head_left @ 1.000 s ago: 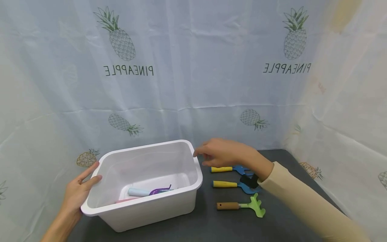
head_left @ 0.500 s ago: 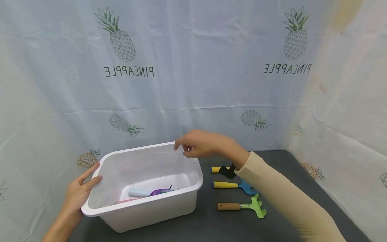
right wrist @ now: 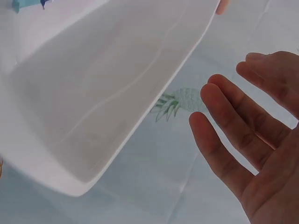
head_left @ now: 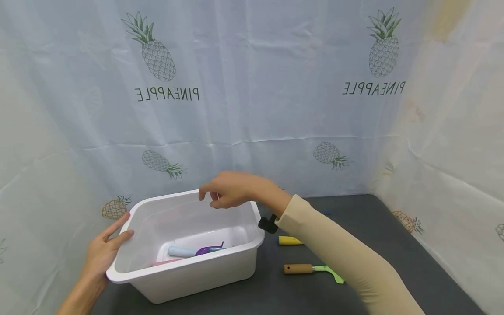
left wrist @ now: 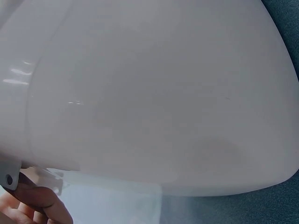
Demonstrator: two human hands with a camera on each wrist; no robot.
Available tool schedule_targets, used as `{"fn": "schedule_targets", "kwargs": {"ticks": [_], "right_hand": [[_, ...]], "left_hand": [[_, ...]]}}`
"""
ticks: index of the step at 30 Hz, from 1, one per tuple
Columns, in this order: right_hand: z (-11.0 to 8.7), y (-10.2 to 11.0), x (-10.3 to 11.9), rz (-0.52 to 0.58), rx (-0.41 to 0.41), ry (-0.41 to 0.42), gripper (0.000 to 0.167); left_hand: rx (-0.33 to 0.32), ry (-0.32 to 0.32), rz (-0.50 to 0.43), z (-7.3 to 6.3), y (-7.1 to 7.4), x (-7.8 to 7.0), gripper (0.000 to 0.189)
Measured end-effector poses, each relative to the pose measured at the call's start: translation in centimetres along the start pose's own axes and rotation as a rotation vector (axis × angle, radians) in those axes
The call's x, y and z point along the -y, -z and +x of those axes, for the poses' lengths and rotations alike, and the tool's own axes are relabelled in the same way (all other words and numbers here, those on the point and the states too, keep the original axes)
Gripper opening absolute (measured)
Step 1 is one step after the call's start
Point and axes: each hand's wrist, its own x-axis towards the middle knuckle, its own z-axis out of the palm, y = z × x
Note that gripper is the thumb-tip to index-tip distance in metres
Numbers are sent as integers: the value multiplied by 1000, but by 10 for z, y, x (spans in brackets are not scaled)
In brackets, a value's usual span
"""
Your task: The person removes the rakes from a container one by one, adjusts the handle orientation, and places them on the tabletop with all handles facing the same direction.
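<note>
A white plastic tub (head_left: 197, 278) stands on the dark tabletop. My left hand (head_left: 100, 251) grips its left rim, with the thumb over the edge; in the left wrist view, curled fingers (left wrist: 49, 200) show at the rim beside the tub's outer wall (left wrist: 154, 98). My right hand (head_left: 232, 190) hovers above the tub's back rim and holds nothing. In the right wrist view its fingers (right wrist: 229, 116) are spread and loosely bent, apart from the rim. Inside the tub lie a tool with a light blue handle (head_left: 182, 251), a purple tool head (head_left: 206, 250) and a pink piece (head_left: 165, 262).
To the tub's right lie a small hand rake with a brown handle (head_left: 298, 269) and green tines, and a yellow-handled tool (head_left: 289, 240). My right sleeve (head_left: 338, 249) covers parts of them. A pineapple-print curtain (head_left: 252, 109) hangs behind the table.
My right hand has moved left from beside the tub's right rim to above its back rim. The sleeve now covers more of the tools. My left hand keeps its grip on the tub.
</note>
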Motion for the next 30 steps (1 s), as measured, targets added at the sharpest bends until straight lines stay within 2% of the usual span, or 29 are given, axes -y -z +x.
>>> {"fn": "schedule_targets", "kwargs": {"ticks": [5,15,24,30], "right_hand": [[18,-1,7,14,5,16,31],[53,-12,5,44,22,6,31],[82,-37,-6,91,64,-14,24],[92,-57,-10,182,132,-79,23]], "left_hand": [[-1,-1,-18,-1,1,-1,67],[-5,-2,20,-1,-1,0,68],[-4,-9,4,-2,-2,0,68],[-14,-14,23,-2,-1,0,69]]}}
